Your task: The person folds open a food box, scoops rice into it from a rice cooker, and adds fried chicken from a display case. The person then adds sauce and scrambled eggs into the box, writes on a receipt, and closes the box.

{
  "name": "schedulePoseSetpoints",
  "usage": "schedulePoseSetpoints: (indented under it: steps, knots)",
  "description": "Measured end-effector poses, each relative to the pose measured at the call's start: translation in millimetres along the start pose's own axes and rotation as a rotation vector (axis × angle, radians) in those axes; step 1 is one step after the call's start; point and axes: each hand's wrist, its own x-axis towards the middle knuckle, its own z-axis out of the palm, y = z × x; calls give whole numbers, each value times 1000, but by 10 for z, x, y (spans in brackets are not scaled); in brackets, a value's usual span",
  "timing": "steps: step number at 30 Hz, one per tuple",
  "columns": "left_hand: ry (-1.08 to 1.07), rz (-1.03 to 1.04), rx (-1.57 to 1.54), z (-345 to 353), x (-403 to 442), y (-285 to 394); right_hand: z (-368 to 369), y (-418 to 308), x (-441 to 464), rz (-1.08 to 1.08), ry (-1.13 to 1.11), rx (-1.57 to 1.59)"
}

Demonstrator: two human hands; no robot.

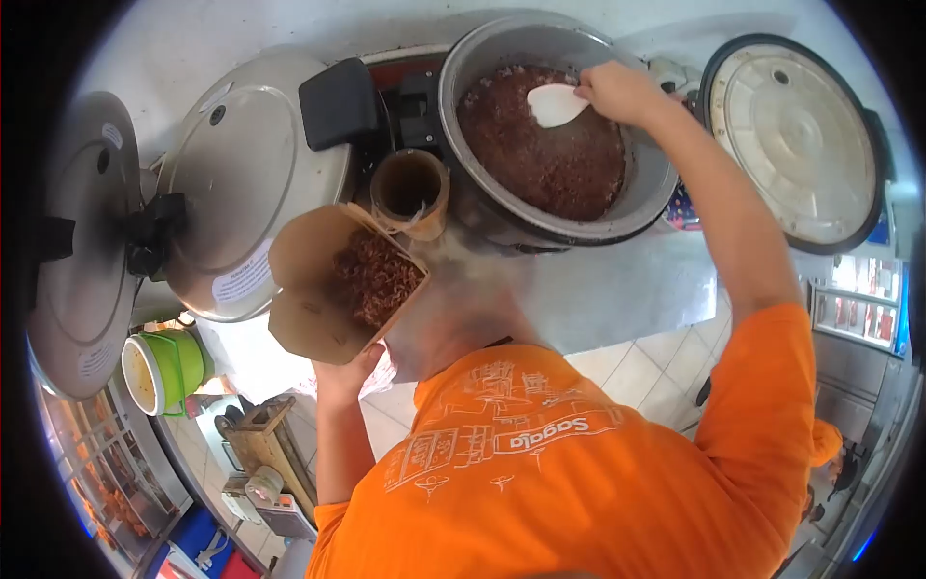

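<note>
My left hand is closed on a brown cardboard takeout box, supporting it from below. Its flaps stand open, and reddish-brown food that looks like rice lies inside. Over on the right, my right hand grips a white rice paddle by its handle, fingers wrapped round it. The paddle's blade is over or touching the dark reddish rice in a large round grey pot; exact contact I cannot tell. Between box and pot stands a brown cylindrical container, with something pale inside.
Big round lids stand at the left and far left, another at the right. A black handle block juts out beside the pot. A metal counter lies below the pot. A green bucket sits lower left.
</note>
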Motion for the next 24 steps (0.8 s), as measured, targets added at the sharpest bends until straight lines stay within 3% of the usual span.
schedulePoseSetpoints:
  steps: [6,10,12,18,20,22,24]
  knots:
    - [63,-101,10,31,-65,-15,355,-247,199,-176,73,180]
    - [6,-141,31,157,53,65,368,-451,278,-107,2,288]
    - [14,-95,70,198,75,44,437,-406,365,5,-159,506]
    - [-30,-34,53,257,31,260,246,-210,333,-4,-256,740]
    - [-62,-56,46,242,15,283,225,-153,267,-10,-238,759]
    - [-165,76,239,228,27,304,162,-112,158,-15,-166,836]
    - [-172,6,122,328,42,368,81,-92,14,21,-164,886]
